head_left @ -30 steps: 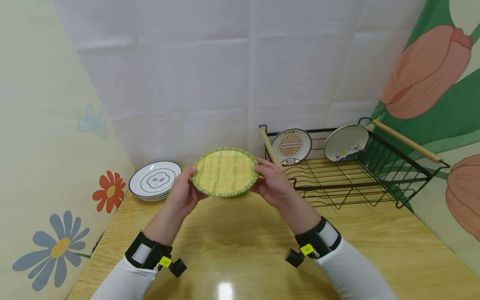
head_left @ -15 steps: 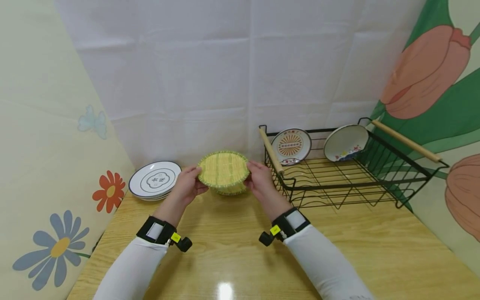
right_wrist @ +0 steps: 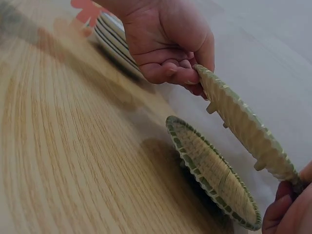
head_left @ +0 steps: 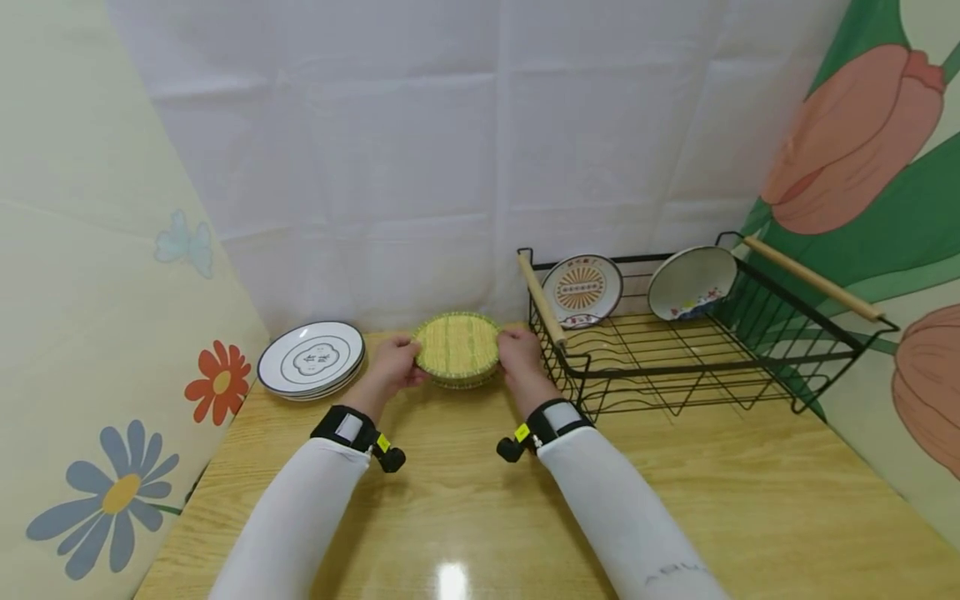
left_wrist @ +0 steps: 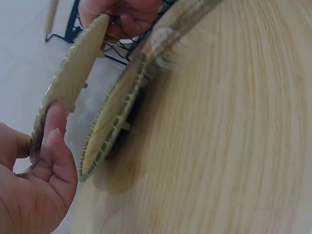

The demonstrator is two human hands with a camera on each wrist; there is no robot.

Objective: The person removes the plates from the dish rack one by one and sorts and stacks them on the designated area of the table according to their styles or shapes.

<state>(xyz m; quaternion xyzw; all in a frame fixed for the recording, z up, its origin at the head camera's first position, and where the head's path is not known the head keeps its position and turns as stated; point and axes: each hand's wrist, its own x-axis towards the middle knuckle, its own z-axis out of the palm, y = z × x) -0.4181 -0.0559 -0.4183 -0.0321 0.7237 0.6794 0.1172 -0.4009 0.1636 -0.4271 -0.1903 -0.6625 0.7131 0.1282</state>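
Note:
Both hands hold a round woven bamboo tray (head_left: 456, 343) by opposite rims, with its weave facing up. My left hand (head_left: 396, 364) pinches its left edge, thumb above and fingers beneath. At the right edge, my right hand (head_left: 519, 354) grips the rim the same way. A second bamboo tray (right_wrist: 209, 175) with a green-stitched rim lies on the table directly below. In the left wrist view, a gap shows between the held tray (left_wrist: 73, 73) and the lower tray (left_wrist: 114, 114). Small feet stick out from the held tray's underside.
A stack of white plates (head_left: 311, 358) with dark blue rims stands left of the hands. On the right is a black wire dish rack (head_left: 675, 367) with wooden handles, holding two upright dishes. A white cloth (head_left: 390, 167) hangs behind the wooden table (head_left: 450, 500).
Both hands have carried the held tray away from me and down, over the other tray, which was hidden one second ago. Plates and rack have stayed put.

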